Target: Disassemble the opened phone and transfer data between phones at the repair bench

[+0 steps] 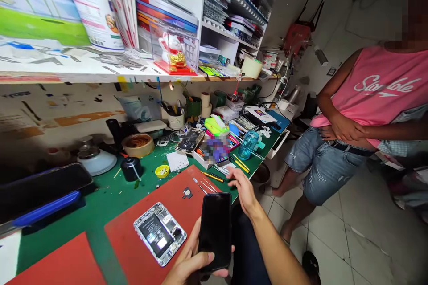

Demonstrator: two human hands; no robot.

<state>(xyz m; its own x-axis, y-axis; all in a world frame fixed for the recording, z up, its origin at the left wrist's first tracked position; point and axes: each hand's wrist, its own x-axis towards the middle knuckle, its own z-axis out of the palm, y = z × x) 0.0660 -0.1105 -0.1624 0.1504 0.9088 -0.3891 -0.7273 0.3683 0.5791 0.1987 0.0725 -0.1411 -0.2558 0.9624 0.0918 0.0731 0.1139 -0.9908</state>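
A black smartphone [216, 227] with a dark screen is gripped in my left hand [192, 260], thumb across its lower front and fingertips round the far edge. Above and to the right of it, my right hand [242, 189] hovers with nothing in it, fingers apart and slightly bent, near the bench edge. To the left, an opened phone [159, 234] lies on the red mat [125, 227], its battery and inner parts showing. A small dark phone part [187, 193] rests on the mat above it. Several thin tools, among them tweezers [199, 185], lie beside that part.
Yellow-handled screwdrivers [241, 164], a blue plastic bottle [248, 144], a black dispenser bottle [131, 168] and a yellow lid [162, 171] stand or lie on the green bench. A loaded white shelf [110, 73] overhangs it. Someone in a pink top [384, 84] stands at the right.
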